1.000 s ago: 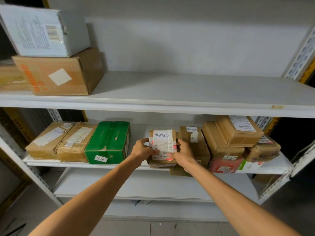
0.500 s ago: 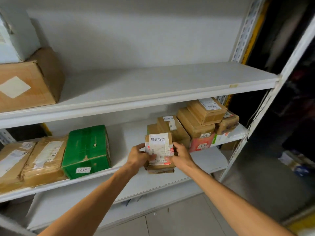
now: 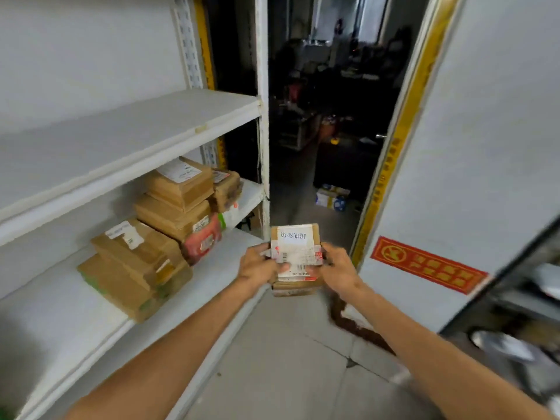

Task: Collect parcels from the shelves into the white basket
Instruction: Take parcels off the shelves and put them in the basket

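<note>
— Both hands grasp it: left hand [image 3: 260,265] and right hand [image 3: 336,268] grip opposite sides of a small cardboard parcel [image 3: 313,237], just below the frame's centre, beyond the shelf edge and over the floor [image 3: 288,374].
— How will it handle?
— Light and stiff, I judge; taped card, slightly slick. Take the side edges, not the white label [image 3: 292,239]. Something brown sits beneath it, perhaps a second parcel.
— And around it?
— More stacked parcels [image 3: 178,189] on the middle shelf [image 3: 60,322], centre left. No white basket shows.
</note>
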{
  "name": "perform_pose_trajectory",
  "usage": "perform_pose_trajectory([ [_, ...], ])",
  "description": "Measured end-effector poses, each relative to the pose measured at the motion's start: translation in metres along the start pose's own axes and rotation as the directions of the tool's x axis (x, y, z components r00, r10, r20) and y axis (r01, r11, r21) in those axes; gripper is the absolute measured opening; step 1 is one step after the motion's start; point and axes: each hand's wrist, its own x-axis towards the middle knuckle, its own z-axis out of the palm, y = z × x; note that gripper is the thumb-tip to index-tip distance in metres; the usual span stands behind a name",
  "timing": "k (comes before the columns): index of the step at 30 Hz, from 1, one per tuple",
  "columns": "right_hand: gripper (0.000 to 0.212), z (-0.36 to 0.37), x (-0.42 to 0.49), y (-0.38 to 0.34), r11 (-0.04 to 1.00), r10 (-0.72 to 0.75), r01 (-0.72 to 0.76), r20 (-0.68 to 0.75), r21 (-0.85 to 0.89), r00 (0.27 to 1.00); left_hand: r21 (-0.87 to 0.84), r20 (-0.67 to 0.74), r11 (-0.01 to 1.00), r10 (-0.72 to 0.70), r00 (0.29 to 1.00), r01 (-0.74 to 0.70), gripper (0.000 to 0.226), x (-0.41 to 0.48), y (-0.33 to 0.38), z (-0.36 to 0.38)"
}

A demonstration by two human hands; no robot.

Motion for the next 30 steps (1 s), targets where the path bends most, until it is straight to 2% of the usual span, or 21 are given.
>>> perform_pose_trajectory([
  [3,0.049,-0.070,-0.019,0.021,0.993,0.063,-0.044,-0.181,0.105,0.982,0.068,0.201,0.994,0.074,0.977,-0.089,0.051,0.019,0.030,0.082],
  [5,0.048,-0.115,-0.035,0.039,0.987,0.092,-0.044,-0.316,0.153,0.944,0.065,0.303,0.991,0.095,0.948,-0.120,0.054,0.025,0.048,0.139],
  [8,0.047,-0.178,-0.058,0.069,0.983,0.140,-0.065,-0.478,0.169,0.867,0.042,0.455,0.988,0.113,0.883,-0.148,0.053,0.026,0.071,0.223],
  [15,0.045,-0.298,-0.115,0.132,0.951,0.286,-0.105,-0.697,0.291,0.658,0.070,0.699,0.963,0.140,0.702,-0.261,0.050,0.008,0.102,0.398],
  [17,0.046,-0.321,-0.138,0.153,0.943,0.315,-0.102,-0.754,0.316,0.577,0.084,0.774,0.959,0.108,0.624,-0.270,0.052,-0.003,0.105,0.444],
  [21,0.047,-0.354,-0.190,0.188,0.898,0.436,-0.123,-0.821,0.422,0.370,0.114,0.895,0.939,0.045,0.443,-0.325,0.051,-0.039,0.103,0.526],
  [26,0.051,-0.381,-0.241,0.227,0.824,0.567,-0.074,-0.813,0.562,0.131,0.127,0.976,0.905,-0.041,0.215,-0.405,0.047,-0.086,0.096,0.614],
  [30,0.054,-0.405,-0.271,0.259,0.788,0.607,-0.071,-0.792,0.611,-0.067,0.132,0.990,0.886,-0.136,0.023,-0.445,0.051,-0.115,0.089,0.684],
])
